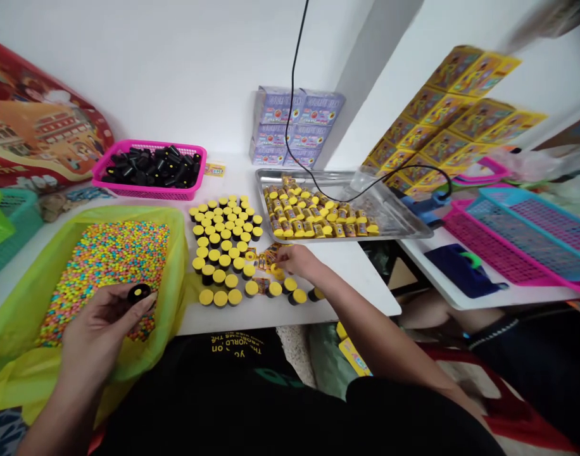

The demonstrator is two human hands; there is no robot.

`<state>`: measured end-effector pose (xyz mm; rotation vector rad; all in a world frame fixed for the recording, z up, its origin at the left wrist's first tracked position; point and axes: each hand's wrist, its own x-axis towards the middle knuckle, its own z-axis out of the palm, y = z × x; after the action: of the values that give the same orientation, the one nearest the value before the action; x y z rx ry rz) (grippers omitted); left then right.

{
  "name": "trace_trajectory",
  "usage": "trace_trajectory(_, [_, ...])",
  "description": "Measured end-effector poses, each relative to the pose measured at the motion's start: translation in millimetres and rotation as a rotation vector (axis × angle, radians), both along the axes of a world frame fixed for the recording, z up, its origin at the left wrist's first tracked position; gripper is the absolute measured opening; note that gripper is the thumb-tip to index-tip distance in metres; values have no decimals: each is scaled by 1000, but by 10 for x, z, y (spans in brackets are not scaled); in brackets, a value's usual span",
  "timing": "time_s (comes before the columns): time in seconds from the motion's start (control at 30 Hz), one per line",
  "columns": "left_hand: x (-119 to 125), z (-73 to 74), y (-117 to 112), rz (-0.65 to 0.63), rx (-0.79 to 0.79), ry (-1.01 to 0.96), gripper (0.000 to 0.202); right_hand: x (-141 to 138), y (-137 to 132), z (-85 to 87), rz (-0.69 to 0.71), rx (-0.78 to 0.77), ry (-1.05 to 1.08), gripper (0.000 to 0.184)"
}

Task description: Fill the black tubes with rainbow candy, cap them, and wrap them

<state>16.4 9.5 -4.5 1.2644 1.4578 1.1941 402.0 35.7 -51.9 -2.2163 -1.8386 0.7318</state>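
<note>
Bench: the white bench [366, 272] has its front edge close to the body; a pot nudged that way could drop off.
Lined bin: the yellow-lined bin [178, 253] sits at the left, its liner draped loosely over the rim; a snagged wrist might drag the plastic and spill candies.
Right hand: the right hand [297, 261] reaches in from the lower right, knuckles up, forearm slanting low across the front edge; fingertips are bent down, but whether they pinch anything I cannot tell.
Left hand: the left hand [104, 316] hangs over the bin, wrist bent, thumb and fingers pinching a black piece.
Yellow-topped pots: the pots [226, 237] stand closely packed, with stragglers in front; the right forearm partly covers one, so a sideways sweep could topple it.
Black piece: the black piece [138, 292] is above the candies, yellow dot showing; a slackened thumb could let it fall among them.
Printed pieces: these small pieces [266, 256] overlap beneath the right fingertips; hurried picking might lift two together.
Candies: the candies [123, 253] are tiny and loose, likely to scatter if bumped.
</note>
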Motion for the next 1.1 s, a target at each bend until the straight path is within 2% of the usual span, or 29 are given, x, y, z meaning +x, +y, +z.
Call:
trace_trajectory(0.13, [-32, -51, -6, -44, -13, -9, 43, 36, -72, 10, -86, 32, 53, 9])
trace_trajectory(0.27, [43, -53, -43, -59, 67, -28, 40, -73, -139, 87, -173, 118, 79, 10])
trace_trajectory(0.33, [133, -39, -65, -126, 101, -8, 37, -197, -137, 124, -191, 216, 65, 11])
trace_trajectory(0.43, [245, -40, -75, -252, 110, 26, 33, -360, -92, 148, -121, 329, -55, 13])
trace_trajectory(0.5, [258, -59, -68, -263, 110, 32, 32, -390, -62, 147, -47, 294, -114, 12])
trace_trajectory(0.6, [202, -81, -63, -235, 103, 32, 31, -337, -49, 134, 38, 155, -144, 9])
trace_trajectory(0.73, [151, -91, -58, -201, 90, 9, 32, -293, -48, 97, 113, 38, -217, 30])
trace_trajectory(0.87, [196, -119, -66, -191, 102, -5, 30, -315, -7, 61, 120, 43, -254, 17])
trace_trajectory(1.1, [262, -94, -102, -230, 153, -55, 23, -278, 54, -33, 171, 105, -239, 22])
